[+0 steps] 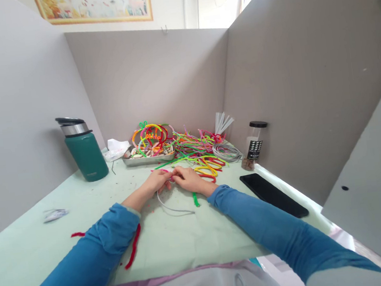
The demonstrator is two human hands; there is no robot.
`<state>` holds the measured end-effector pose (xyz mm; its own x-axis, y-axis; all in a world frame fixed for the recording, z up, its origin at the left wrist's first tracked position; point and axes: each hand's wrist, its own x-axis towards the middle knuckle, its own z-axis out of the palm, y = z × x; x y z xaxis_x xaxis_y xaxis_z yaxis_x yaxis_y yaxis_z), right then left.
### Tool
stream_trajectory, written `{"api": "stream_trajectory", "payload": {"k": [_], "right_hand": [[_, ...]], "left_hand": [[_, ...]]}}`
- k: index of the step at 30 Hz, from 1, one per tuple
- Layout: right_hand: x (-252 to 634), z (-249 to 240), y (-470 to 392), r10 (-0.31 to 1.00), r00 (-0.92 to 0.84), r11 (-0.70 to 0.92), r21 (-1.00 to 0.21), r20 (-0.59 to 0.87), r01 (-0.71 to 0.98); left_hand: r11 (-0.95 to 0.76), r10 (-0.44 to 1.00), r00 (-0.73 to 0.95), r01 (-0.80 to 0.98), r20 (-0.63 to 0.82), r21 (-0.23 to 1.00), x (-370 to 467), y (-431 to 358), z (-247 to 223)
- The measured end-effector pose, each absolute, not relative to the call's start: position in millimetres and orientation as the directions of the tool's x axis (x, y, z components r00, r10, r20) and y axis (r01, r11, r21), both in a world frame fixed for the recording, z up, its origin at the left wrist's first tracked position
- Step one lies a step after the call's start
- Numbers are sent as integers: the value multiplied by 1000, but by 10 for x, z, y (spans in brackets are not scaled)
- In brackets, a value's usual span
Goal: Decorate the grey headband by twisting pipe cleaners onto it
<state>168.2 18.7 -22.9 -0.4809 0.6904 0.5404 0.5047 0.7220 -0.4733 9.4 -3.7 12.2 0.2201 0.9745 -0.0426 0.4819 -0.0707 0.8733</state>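
Observation:
Over the middle of the table, my left hand [157, 181] and my right hand [187, 178] meet, fingertips pinched together. Between them is a small bit of pink pipe cleaner [171, 178], mostly covered by the fingers. A thin grey wire [175, 210] hangs from under my left hand and curves right along the tabletop; its upper end is hidden. Just below my right hand lies a green pipe cleaner piece [196, 199]. Red pipe cleaner [133, 247] sticks out beside my left forearm. Yellow and red pipe cleaner loops [207, 168] sit right of my right hand.
Behind my hands stand a metal tray [149, 159] of scraps with pipe cleaner rings on it, a heap of pipe cleaners [194, 145] and a grey wire coil [228, 152]. A green bottle [87, 155] is left; a clear jar [253, 147] and black phone [274, 195] are right. Grey partitions [155, 73] enclose the table.

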Motion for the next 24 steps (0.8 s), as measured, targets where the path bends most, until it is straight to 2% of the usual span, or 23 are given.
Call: {"api": "stream_trajectory", "payload": {"k": [24], "right_hand": [[1678,-207,165,692,-485,719,-451,535,529]], "left_hand": [[-58,978,202,488,-48,871,94,-35,112]]}}
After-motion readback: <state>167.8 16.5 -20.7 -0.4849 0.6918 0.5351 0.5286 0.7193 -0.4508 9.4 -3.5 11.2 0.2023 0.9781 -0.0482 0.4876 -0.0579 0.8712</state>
